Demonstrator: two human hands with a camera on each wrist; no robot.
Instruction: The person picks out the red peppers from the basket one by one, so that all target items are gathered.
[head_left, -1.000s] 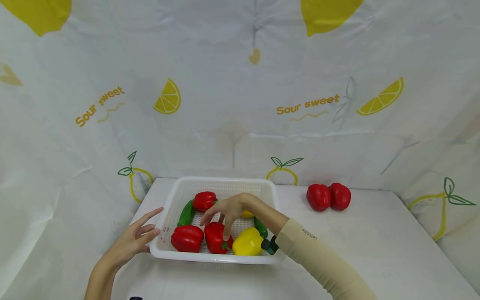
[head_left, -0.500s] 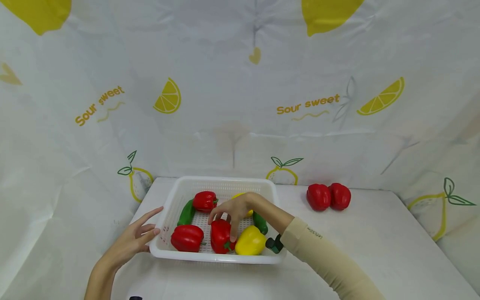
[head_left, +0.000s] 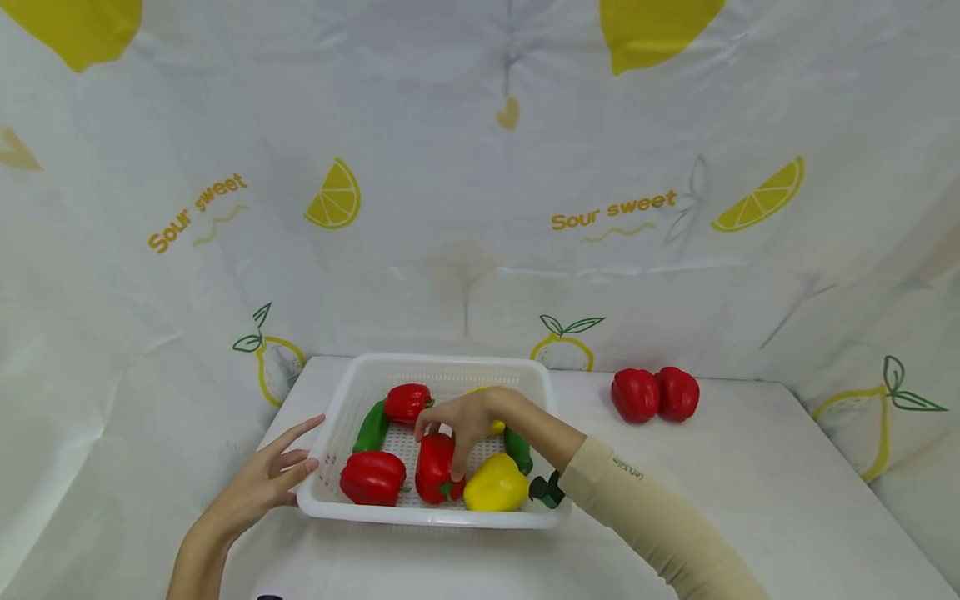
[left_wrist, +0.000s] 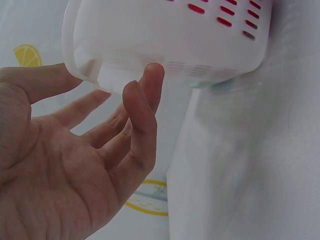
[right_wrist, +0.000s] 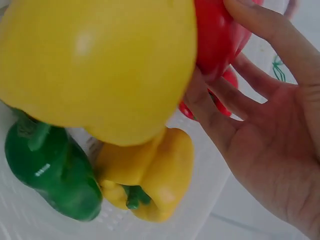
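Though held, red pepper [head_left: 433,467] partly hidden.

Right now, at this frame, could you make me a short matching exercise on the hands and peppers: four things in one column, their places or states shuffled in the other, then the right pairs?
Things:
1. left hand
2. front yellow pepper
3. right hand
4. pair of red peppers

Places and states:
A. gripping a middle red pepper
B. on the table, to the right of the basket
C. at the basket's left end
D. inside the basket, just right of the gripped pepper

Pairs: 1-C, 2-D, 3-A, 4-B
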